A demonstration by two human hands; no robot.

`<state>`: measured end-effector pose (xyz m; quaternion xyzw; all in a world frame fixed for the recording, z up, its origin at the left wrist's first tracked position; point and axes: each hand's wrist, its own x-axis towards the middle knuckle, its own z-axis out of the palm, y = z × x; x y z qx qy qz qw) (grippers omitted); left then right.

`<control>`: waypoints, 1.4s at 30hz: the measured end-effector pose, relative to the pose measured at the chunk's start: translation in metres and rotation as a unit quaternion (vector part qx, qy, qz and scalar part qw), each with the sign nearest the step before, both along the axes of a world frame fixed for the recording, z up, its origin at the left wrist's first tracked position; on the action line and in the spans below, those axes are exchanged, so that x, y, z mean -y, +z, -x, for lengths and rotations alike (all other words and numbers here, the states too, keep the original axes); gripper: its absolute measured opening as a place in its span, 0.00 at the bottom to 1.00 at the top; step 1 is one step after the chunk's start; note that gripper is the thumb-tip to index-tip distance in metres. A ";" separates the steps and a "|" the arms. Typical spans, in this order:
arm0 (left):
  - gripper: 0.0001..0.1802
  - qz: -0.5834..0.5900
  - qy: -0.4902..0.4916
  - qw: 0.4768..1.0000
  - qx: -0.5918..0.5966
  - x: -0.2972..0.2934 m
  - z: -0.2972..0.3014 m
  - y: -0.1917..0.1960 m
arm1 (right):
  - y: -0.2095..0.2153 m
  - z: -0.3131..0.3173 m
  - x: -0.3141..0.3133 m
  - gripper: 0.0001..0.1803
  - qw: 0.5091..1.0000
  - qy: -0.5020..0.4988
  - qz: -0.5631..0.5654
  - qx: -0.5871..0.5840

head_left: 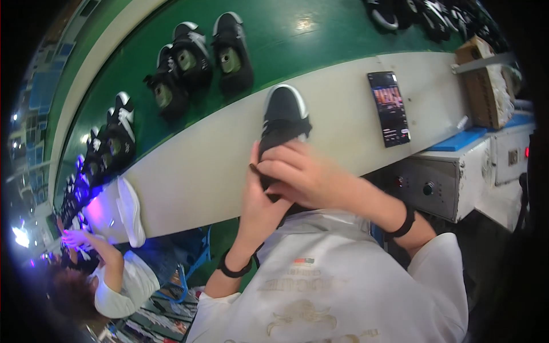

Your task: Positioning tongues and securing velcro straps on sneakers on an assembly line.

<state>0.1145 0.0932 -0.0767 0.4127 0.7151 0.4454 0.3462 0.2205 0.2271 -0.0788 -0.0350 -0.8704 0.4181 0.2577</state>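
Note:
A black shoe upper (pixel 285 107) with a white toe edge points away from me at the near edge of the pale work table (pixel 337 108). My left hand (pixel 257 197) grips its near end from the left, thumb low and fingers along its side. Over the shoe's opening lies my right hand (pixel 306 174), its fingers bent and pressed against the shoe and close to my left hand. Both hands cover the heel and most of the opening, so what the fingertips pinch there is hidden.
Black shoes (pixel 231 54) stand in groups on the green surface (pixel 303 34) beyond the table. A phone (pixel 389 108) with a lit screen lies at right, near a cardboard box (pixel 486 94) and a control box (pixel 429 183). A white sole (pixel 130 211) and another person (pixel 123 274) are at left.

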 end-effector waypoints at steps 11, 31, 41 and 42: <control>0.46 0.002 0.034 0.998 0.045 -0.004 -0.015 -0.021 | -0.003 0.013 0.021 0.08 0.966 -0.116 0.229 -0.036; 0.19 -0.059 0.025 0.995 -0.083 0.002 0.004 -0.024 | -0.024 -0.034 0.046 0.19 0.933 -0.310 0.184 -0.012; 0.34 -0.037 -0.111 0.965 -0.234 -0.009 -0.005 0.018 | -0.029 -0.045 -0.020 0.10 0.997 -0.067 0.040 0.020; 0.32 -0.045 -0.103 0.970 -0.215 -0.007 0.005 0.015 | -0.020 -0.043 -0.025 0.10 0.997 -0.065 0.039 0.017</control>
